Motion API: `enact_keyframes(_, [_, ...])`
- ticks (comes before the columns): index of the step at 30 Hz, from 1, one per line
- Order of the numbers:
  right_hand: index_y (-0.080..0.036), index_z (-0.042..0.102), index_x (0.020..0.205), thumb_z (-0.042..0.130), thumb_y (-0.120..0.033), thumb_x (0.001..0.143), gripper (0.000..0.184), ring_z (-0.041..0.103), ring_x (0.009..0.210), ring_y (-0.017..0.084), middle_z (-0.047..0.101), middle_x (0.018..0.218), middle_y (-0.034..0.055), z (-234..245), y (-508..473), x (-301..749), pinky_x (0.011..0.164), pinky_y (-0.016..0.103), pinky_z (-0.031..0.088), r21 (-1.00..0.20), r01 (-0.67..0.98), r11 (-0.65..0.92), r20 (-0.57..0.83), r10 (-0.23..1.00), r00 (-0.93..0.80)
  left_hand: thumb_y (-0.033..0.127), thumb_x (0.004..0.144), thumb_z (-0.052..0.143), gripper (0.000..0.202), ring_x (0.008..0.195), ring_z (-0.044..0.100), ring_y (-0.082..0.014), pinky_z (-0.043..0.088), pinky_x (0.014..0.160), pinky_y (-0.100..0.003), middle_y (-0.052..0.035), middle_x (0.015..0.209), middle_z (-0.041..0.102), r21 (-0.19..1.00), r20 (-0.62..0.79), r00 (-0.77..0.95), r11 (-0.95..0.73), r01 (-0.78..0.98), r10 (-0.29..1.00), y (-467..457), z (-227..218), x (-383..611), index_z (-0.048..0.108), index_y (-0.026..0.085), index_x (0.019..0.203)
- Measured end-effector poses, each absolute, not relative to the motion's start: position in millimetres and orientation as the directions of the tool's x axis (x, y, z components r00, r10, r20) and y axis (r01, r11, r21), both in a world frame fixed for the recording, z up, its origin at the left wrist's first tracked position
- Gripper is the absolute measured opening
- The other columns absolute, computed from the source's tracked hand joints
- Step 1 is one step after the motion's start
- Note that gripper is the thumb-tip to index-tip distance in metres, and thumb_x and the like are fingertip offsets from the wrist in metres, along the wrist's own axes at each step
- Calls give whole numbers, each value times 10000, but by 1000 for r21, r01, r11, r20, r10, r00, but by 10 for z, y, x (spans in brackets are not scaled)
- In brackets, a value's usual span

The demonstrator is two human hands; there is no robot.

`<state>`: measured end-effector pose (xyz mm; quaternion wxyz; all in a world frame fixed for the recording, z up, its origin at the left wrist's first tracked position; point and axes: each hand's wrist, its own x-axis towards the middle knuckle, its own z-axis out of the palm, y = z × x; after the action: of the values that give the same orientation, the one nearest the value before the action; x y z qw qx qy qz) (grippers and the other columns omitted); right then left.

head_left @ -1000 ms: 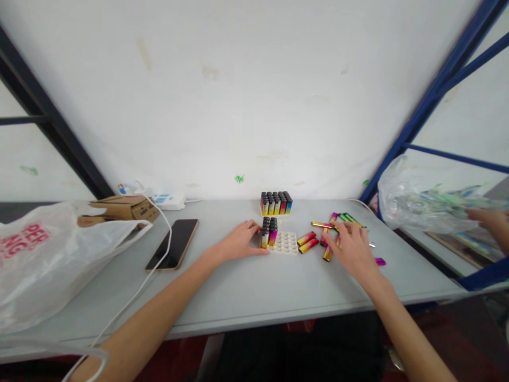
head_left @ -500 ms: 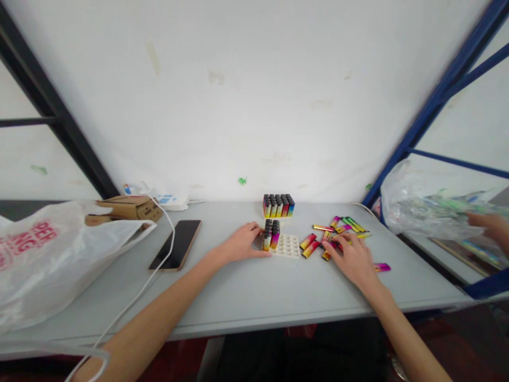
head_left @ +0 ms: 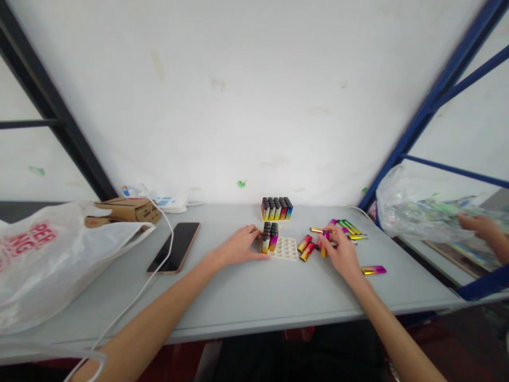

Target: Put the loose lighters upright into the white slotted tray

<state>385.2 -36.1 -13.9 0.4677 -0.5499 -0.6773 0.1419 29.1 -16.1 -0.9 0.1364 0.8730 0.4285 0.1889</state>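
Note:
A white tray (head_left: 287, 249) with rows of round holes lies on the table. Several black-topped lighters (head_left: 269, 237) stand upright in its left end. Curved round that end is my left hand (head_left: 243, 245), thumb along the front edge and fingers behind. To the right, my right hand (head_left: 341, 255) pinches a purple and yellow lighter (head_left: 326, 235) over the loose ones; its fingertips partly cover it. Loose red and yellow lighters (head_left: 306, 251) lie between the tray and this hand. Green lighters (head_left: 352, 227) lie beyond it, and a purple and gold lighter (head_left: 374, 270) rests beside the wrist.
A filled block of lighters (head_left: 277, 208) stands by the wall. On the left are a phone (head_left: 175, 248), a white cable (head_left: 172, 245), a cardboard box (head_left: 133, 208) and a plastic bag (head_left: 59, 260). Another person's hand (head_left: 479, 225) touches clear plastic (head_left: 413, 207) at right.
My right hand has moved a little left and lifted, now pinching a lighter from the loose pile. My left hand stays at the tray's left end.

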Motion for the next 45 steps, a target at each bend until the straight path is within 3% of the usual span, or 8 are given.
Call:
enact_keyframes(5, [-226, 614, 1217, 765, -655, 871, 572, 648, 619, 188, 653, 724, -25, 197, -316, 3409, 582, 310, 535, -933, 102, 345, 352, 935, 52, 724, 826, 781, 684, 1143, 629, -335, 513, 1044, -450, -119, 1206, 650, 394, 200, 562, -591, 704, 803, -173, -1, 289, 681, 182, 1233])
enact_keyframes(11, [-260, 549, 964, 742, -770, 825, 563, 334, 429, 75, 467, 626, -99, 297, -303, 2788, 390, 208, 238, -973, -132, 192, 211, 965, -157, 720, 837, 774, 639, 1122, 632, -326, 518, 1018, -436, -103, 1165, 660, 404, 226, 565, -604, 687, 794, -182, 1, 288, 697, 195, 1193])
enact_keyframes(15, [-253, 509, 803, 611, -876, 842, 632, 234, 452, 93, 296, 554, -106, 102, -344, 2604, 414, 237, 198, -989, -39, 143, 148, 967, -209, 707, 844, 772, 619, 1090, 634, -319, 526, 1001, -441, -110, 1156, 661, 404, 234, 564, -607, 685, 792, -181, 4, 292, 700, 188, 1175])
enact_keyframes(22, [-253, 440, 638, 594, -843, 873, 653, 351, 530, 130, 400, 548, -44, -61, -390, 2636, 477, 273, 281, -949, 180, 260, 240, 963, -123, 707, 828, 784, 632, 1096, 633, -329, 527, 994, -444, -113, 1147, 655, 386, 213, 563, -598, 702, 799, -163, 4, 298, 696, 181, 1168])
enact_keyframes(32, [-257, 437, 619, 569, -663, 904, 514, 362, 566, 143, 416, 579, -32, -90, -374, 2629, 502, 275, 285, -898, 316, 306, 298, 952, -73, 751, 816, 756, 652, 1064, 641, -323, 538, 988, -454, -107, 1126, 656, 415, 220, 558, -594, 689, 800, -146, -9, 289, 700, 187, 1140])
enact_keyframes(38, [-268, 483, 806, 517, -689, 1010, 469, 464, 604, 175, 501, 636, -34, 17, -449, 2683, 546, 282, 377, -876, 308, 371, 337, 928, -158, 736, 815, 769, 606, 1041, 641, -315, 538, 974, -441, -95, 1097, 660, 414, 239, 552, -598, 686, 799, -166, 8, 291, 707, 201, 1093])
enact_keyframes(43, [-258, 510, 846, 426, -589, 1084, 416, 619, 854, 232, 645, 922, 64, 104, -501, 2752, 805, 352, 506, -684, 477, 552, 492, 832, -257, 710, 820, 790, 602, 1077, 637, -318, 529, 982, -430, -105, 1132, 660, 402, 225, 554, -594, 697, 801, -172, 12, 294, 704, 193, 1116])
enact_keyframes(45, [-256, 503, 806, 441, -577, 1083, 428, 614, 836, 239, 652, 890, 68, 93, -498, 2775, 808, 362, 493, -611, 541, 579, 502, 811, -300, 706, 827, 790, 608, 1096, 633, -320, 528, 983, -424, -110, 1149, 660, 395, 219, 559, -597, 698, 799, -174, 12, 291, 701, 191, 1138])
